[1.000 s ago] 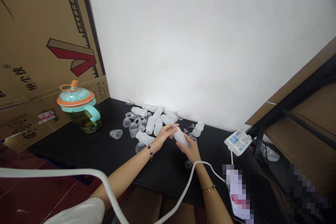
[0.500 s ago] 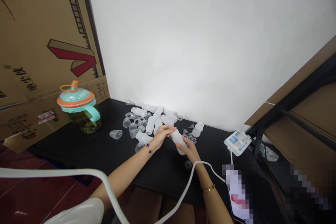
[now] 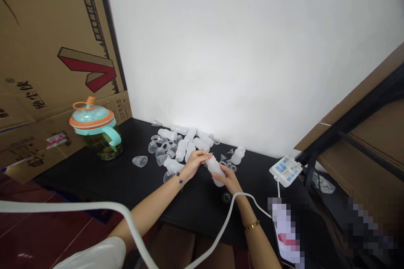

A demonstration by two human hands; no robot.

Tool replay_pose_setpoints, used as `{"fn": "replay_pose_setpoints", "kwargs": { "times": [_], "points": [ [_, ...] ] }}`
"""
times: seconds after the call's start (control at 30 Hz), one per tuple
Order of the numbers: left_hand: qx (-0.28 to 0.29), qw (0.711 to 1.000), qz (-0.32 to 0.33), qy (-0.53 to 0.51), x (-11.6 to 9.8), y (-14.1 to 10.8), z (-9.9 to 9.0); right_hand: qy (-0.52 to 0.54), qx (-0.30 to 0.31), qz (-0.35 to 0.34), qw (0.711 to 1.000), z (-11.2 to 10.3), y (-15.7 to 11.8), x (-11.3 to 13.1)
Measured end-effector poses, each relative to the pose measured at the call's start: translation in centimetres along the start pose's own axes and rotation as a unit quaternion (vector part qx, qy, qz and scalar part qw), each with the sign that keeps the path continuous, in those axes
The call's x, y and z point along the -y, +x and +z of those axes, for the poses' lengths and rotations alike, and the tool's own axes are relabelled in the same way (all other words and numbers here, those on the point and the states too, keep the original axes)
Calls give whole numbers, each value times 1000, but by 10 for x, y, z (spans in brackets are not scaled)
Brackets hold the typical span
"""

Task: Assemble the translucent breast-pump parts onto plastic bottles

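A white translucent bottle (image 3: 216, 167), shaped like a baby bottle, is held tilted above the black table, its mouth pointing up and left. My right hand (image 3: 227, 178) wraps around its body. At the mouth, the fingers of my left hand (image 3: 195, 163) are pinched together against the rim; any small clear part between them is too hidden to make out. Just left of my hands lies a pile of similar white bottles (image 3: 181, 150) with clear domed caps (image 3: 160, 159) and rings. Another bottle (image 3: 237, 155) stands upright to the right, beside small clear funnel-like pieces (image 3: 223, 157).
A teal and orange lidded jug (image 3: 94, 128) stands at the table's left, before a large cardboard box (image 3: 47, 50). To the right are a white power strip (image 3: 285, 171) and a phone (image 3: 285, 235). A white cable (image 3: 227, 218) loops across my right forearm. A white wall rises behind.
Almost nothing has moved. Both hands stay at the bottle, with only a slight shift of the left fingers at its mouth.
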State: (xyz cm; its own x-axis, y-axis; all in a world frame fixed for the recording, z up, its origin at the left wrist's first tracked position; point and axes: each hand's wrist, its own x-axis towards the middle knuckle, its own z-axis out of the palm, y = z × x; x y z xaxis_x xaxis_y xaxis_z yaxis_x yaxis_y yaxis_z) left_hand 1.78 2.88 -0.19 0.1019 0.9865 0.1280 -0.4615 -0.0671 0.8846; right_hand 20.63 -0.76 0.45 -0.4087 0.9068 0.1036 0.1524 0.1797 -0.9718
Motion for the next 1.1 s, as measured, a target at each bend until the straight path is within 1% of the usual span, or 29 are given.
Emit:
{"fn": "replay_pose_setpoints", "kwargs": {
  "times": [0.07, 0.17, 0.23, 0.33, 0.5, 0.57, 0.63, 0.77, 0.87, 0.93, 1.1],
  "points": [
    [-2, 1000, -10, -1, 1, 0, 0, -18, -8, -4, 1000, 0, 0, 1],
    [-5, 999, -35, -3, 2, 1, 0, -50, -41, -15, 998, 2, 1, 0],
    [-4, 999, -49, 2, 3, 0, 0, -53, -62, -18, 996, 4, 2, -4],
    [14, 998, -64, 12, 4, -2, 1, -18, -88, -9, 996, 5, 4, -13],
    [73, 993, -79, 37, 8, -8, 6, 60, -110, 19, 992, 6, 4, -18],
    [91, 991, -79, 56, 9, -10, 9, 84, -107, 20, 991, 5, 4, -18],
    [93, 991, -71, 61, 9, -11, 10, 95, -87, 21, 992, 4, 4, -19],
    [74, 995, -46, 40, 7, -10, 10, 59, -49, -1, 997, 3, 4, -21],
    [50, 998, -47, 15, 5, -8, 9, 30, -50, -16, 998, 5, 4, -19],
    [33, 998, -48, -5, 3, -8, 8, 14, -74, -15, 997, 5, 5, -17],
    [-12, 997, -38, -69, 2, -5, 5, -37, -181, 19, 983, -2, 6, -20]
  ]
}}
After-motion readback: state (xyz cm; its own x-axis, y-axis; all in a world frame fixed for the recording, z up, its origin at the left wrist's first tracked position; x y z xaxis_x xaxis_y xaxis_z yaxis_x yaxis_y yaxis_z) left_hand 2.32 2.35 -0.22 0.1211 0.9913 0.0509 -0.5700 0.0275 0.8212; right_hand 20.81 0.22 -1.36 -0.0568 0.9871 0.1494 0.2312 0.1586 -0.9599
